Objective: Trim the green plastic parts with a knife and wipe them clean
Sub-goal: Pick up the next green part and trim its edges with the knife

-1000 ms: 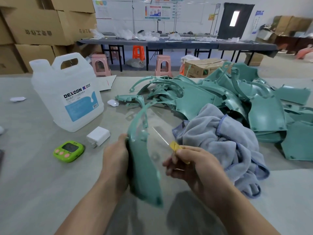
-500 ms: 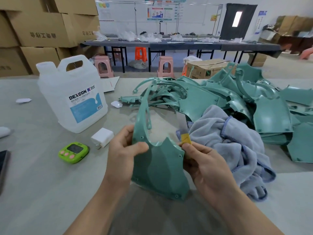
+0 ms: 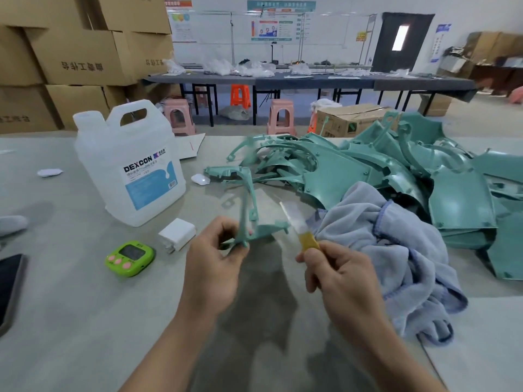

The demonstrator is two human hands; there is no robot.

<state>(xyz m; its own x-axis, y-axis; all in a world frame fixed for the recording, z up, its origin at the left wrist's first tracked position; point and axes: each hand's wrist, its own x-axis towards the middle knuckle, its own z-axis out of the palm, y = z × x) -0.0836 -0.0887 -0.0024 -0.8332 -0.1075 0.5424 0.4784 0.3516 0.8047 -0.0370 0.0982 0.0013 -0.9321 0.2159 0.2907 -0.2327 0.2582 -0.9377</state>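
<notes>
My left hand (image 3: 215, 267) grips a green plastic part (image 3: 249, 210) by its lower edge; the part is turned edge-on, its thin curved arm rising toward the pile. My right hand (image 3: 339, 275) holds a knife (image 3: 300, 224) with a yellow handle, its pale blade pointing up and left, the blade's side close to the part's right tip. A grey-blue cloth (image 3: 390, 250) lies crumpled on the table just right of my right hand. A heap of green plastic parts (image 3: 396, 179) fills the table behind and to the right.
A white DEXCON jug (image 3: 133, 165) stands at the left, with a small white box (image 3: 177, 234) and a green timer (image 3: 130, 258) in front of it. A dark phone (image 3: 8, 287) lies at the left edge. Cardboard boxes (image 3: 79, 52) are stacked behind.
The green part has been turned from showing its broad face to edge-on. My right hand with the knife has drawn slightly right, away from the part.
</notes>
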